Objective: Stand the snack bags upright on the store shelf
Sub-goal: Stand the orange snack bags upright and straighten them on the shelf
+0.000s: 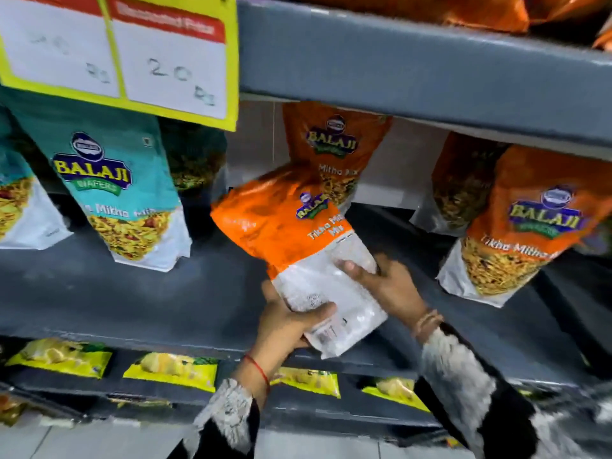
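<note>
Grey metal store shelf (132, 303): left hand (284, 326) & right hand (384, 286) clasp tilted orange-and-white foil snack bag (298, 246) w/ base nearest; best swing base down, seat flat.

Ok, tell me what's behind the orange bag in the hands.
Behind the held orange bag stands another orange bag, upright at the shelf's back. Its lower part is covered, so its base can't be seen.

I see grey metal shelving: an upper shelf edge (414, 71) carries a yellow price card (132, 58) reading 20. A white back panel (255, 140) stands behind. Below, pale floor tiles (99, 442) show.
</note>
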